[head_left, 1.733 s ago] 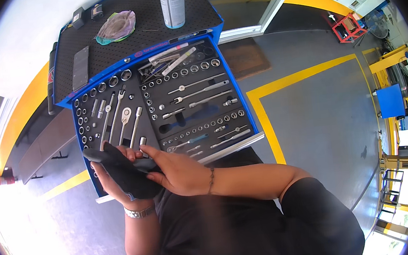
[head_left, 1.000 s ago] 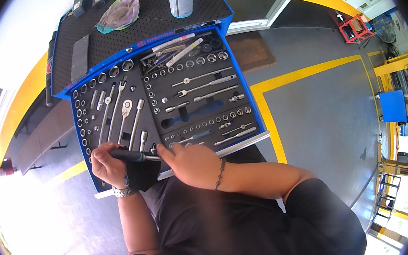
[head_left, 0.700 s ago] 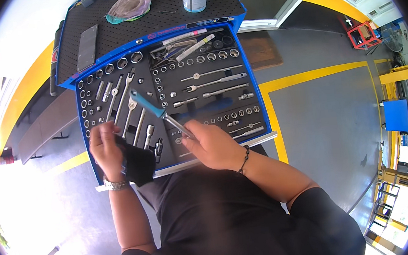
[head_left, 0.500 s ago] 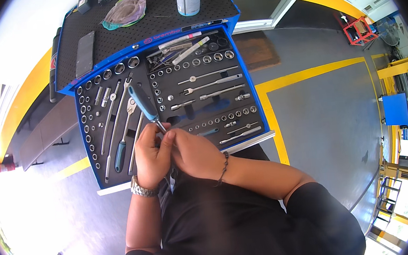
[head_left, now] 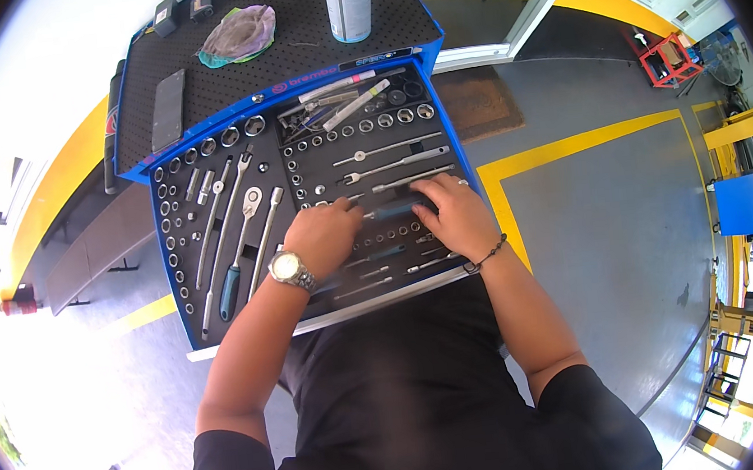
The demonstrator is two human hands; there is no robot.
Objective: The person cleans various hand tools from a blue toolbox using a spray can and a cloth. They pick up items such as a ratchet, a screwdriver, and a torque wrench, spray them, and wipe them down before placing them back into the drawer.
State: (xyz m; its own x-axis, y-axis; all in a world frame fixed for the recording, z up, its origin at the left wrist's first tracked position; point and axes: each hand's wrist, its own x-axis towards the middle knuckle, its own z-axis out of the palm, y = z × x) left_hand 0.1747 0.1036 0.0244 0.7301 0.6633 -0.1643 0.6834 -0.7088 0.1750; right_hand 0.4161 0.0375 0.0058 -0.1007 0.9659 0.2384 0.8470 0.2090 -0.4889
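A blue-handled driver [head_left: 397, 209], somewhat smeared by motion, lies sideways low over the right part of the dark foam tool tray [head_left: 309, 289]. At its left, shaft end, my left hand [head_left: 327, 236] has its fingers curled in; the fingertips are partly hidden. My right hand [head_left: 458, 218] has thumb and fingers bent at the handle's right end. A second blue-handled tool [head_left: 380, 255] rests in the foam just below. Sockets [head_left: 392, 233] in a row and long bars [head_left: 407, 178] surround both hands.
The open blue drawer [head_left: 174, 295] also holds a ratchet [head_left: 244, 225] with a blue handle and markers [head_left: 355, 106]. On the cabinet top are a phone [head_left: 169, 110], a crumpled cloth [head_left: 238, 36] and a spray can [head_left: 348, 7]. A red cart [head_left: 670, 60] stands far right.
The driver has gone from upright in both hands near my body to lying sideways over the tray. My hands have spread apart and reached forward, the right one further right.
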